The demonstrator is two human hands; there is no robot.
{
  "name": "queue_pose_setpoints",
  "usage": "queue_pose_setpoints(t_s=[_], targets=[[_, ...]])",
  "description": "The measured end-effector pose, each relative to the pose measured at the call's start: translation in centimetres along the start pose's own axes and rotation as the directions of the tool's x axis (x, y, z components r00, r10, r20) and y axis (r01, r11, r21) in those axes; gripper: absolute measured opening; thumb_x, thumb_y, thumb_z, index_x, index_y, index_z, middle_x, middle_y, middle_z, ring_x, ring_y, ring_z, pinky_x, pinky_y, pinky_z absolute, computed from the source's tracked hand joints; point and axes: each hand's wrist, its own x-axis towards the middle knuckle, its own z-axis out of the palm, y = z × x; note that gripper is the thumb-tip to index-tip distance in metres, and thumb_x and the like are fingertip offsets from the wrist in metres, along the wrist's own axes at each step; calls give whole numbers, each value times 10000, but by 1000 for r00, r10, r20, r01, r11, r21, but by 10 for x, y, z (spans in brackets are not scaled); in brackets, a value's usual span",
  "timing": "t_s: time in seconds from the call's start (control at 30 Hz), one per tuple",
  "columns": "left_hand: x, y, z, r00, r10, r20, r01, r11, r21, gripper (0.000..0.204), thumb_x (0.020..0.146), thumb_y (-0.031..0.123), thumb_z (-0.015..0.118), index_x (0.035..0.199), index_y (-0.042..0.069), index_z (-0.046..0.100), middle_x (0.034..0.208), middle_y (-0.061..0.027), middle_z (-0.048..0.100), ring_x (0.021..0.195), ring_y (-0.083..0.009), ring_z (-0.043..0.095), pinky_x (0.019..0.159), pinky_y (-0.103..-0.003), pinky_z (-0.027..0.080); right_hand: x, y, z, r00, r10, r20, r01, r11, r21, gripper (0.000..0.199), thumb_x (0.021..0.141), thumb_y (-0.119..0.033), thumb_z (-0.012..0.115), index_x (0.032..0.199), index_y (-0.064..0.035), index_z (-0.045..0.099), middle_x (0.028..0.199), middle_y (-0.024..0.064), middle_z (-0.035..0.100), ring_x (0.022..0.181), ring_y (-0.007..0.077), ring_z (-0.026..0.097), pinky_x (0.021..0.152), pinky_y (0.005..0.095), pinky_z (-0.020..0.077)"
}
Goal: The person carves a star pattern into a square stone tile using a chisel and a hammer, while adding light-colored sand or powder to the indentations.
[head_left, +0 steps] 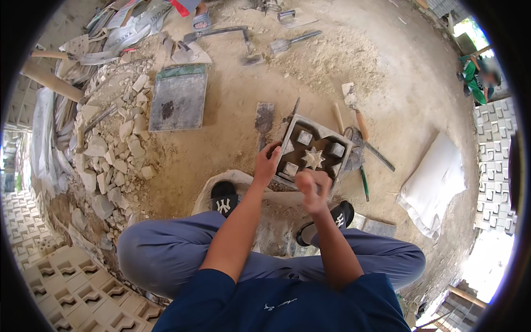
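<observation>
Grey metal is forming the square mould [316,150], which is lying on the sandy ground [232,144] just ahead of both hands, tilted a little toward the person. Inside it a pale star-shaped insert [313,158] is sitting at the middle, with small square blocks [305,137] standing around it toward the corners.

The left hand [268,164] is gripping the mould's near left edge, fingers curling over the rim and thumb pressing on the outside. The right hand [311,190] is hovering just above the mould's near right corner, fingers bunched loosely together; whether it is pinching anything I cannot tell, since it is blurred.

Beyond the left hand, a flat dark metal strip [264,118] is lying on the sand just beside the mould's far left corner. Farther out past that hand a grey square plate [178,100] is resting flat, and a heap of broken stone rubble [113,144] is spreading well off to the left. Past the right hand, wooden-handled tools [359,123] are lying close beside the mould's right side, and a white sack [434,182] is lying well apart to the right. Below the hands, the person's black sandals [223,198] are planted on either side of a cement-crusted slab [265,210].
</observation>
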Motion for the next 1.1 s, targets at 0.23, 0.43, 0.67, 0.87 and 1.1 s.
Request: queue_pose_setpoints(t_s=[0.23, 0.43, 0.67, 0.87, 1.1], targets=[[-10, 5, -3, 1000, 30, -2, -30, 999, 44, 387, 1023, 302, 577, 1287, 24, 633, 1186, -98, 674, 1068, -181, 619, 916, -338, 480, -7, 4, 10, 991, 125, -36, -130, 973, -192, 400, 936, -123, 642, 599, -8, 459, 521, 18, 386, 517, 65, 328, 452, 305, 255], [-8, 7, -9, 998, 57, -27, -54, 993, 107, 364, 1018, 272, 583, 1271, 16, 640, 1157, -95, 685, 1049, -169, 619, 894, -310, 475, 3, -9, 26, 984, 159, 83, -145, 978, -154, 380, 912, -50, 650, 585, -4, 461, 490, 48, 376, 467, 83, 309, 428, 315, 259], [-13, 6, -10, 998, 52, -28, -48, 990, 136, 354, 1019, 269, 580, 1257, 16, 647, 1169, -102, 684, 1054, -157, 624, 893, -294, 474, 10, -21, 8, 990, 124, -65, -128, 989, -69, 382, 918, -40, 633, 600, 16, 429, 509, 3, 384, 497, 53, 318, 438, 304, 246], [-1, -1, -9, 999, 4, -55, 0, 997, 81, 343, 1011, 248, 589, 1232, -8, 650, 1070, -99, 721, 974, -161, 657, 849, -297, 495, 14, -3, 13, 996, 85, 15, -82, 989, -120, 385, 932, -29, 603, 597, 4, 418, 497, 27, 348, 464, 81, 329, 436, 308, 257], [-10, 5, -5, 998, -43, -39, 45, 997, 59, 340, 1013, 236, 588, 1242, -10, 641, 1128, -106, 700, 1026, -157, 637, 857, -295, 486, 4, 7, 16, 992, 121, 28, -117, 986, -118, 393, 933, -36, 592, 580, -1, 424, 492, 18, 334, 439, 86, 298, 422, 306, 221]])
